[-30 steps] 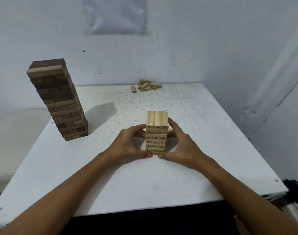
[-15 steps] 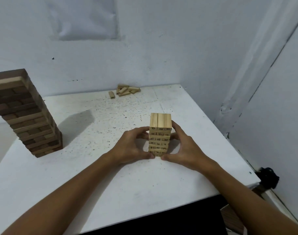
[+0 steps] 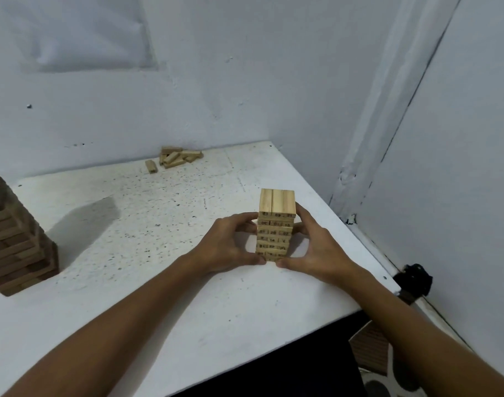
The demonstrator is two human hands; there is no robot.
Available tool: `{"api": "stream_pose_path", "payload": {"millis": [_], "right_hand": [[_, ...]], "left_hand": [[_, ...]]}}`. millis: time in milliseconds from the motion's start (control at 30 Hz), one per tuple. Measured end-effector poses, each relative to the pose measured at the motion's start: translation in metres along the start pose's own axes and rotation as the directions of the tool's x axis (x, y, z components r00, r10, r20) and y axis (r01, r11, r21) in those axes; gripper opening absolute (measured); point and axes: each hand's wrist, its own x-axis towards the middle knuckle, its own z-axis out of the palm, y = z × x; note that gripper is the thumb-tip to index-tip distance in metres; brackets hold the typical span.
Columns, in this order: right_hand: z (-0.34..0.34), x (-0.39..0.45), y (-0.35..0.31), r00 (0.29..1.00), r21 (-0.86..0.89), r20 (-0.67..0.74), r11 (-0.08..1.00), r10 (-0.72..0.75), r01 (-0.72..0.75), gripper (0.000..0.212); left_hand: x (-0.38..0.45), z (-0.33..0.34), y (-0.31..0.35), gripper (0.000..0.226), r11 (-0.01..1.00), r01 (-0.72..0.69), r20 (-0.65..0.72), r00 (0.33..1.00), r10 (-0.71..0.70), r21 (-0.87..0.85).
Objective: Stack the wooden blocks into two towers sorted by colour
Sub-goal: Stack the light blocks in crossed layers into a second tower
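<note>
A short tower of light wooden blocks (image 3: 276, 222) stands on the white table (image 3: 164, 282), with numbers printed on the block ends. My left hand (image 3: 230, 245) cups its left side, fingers curled round the upper rows and thumb at the base. My right hand (image 3: 316, 247) cups the right side the same way. A taller tower of dark brown blocks (image 3: 12, 247) stands at the left edge of view, partly cut off. Several loose light blocks (image 3: 174, 159) lie in a small pile at the table's far edge.
White walls close in behind and to the right of the table. The table's right edge runs close to my right wrist. A black object (image 3: 414, 282) sits off the table's right corner, low down.
The view has swung to the right, so the dark tower has slid to the left edge of frame. Both hands stay round the light tower in the same grip.
</note>
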Motion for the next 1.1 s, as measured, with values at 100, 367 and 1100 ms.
{"api": "stream_pose_path", "payload": {"millis": [100,367,1100], "right_hand": [[-0.008,-0.004,0.005,1.000,-0.004,-0.028,1.000,0.004,-0.004,0.111],[-0.022,-0.014,0.015,0.997,-0.009,-0.073,1.000,0.018,-0.018,0.112],[-0.043,-0.037,0.023,0.985,-0.045,-0.123,0.991,0.123,-0.129,0.116]], "left_hand": [[0.008,0.007,0.003,0.086,1.000,-0.019,0.023,1.000,0.019,-0.003],[0.023,0.023,0.009,0.084,0.999,-0.039,0.070,0.997,0.040,-0.005],[0.038,0.049,0.024,0.083,0.997,-0.079,0.145,0.986,0.077,0.006]]}}
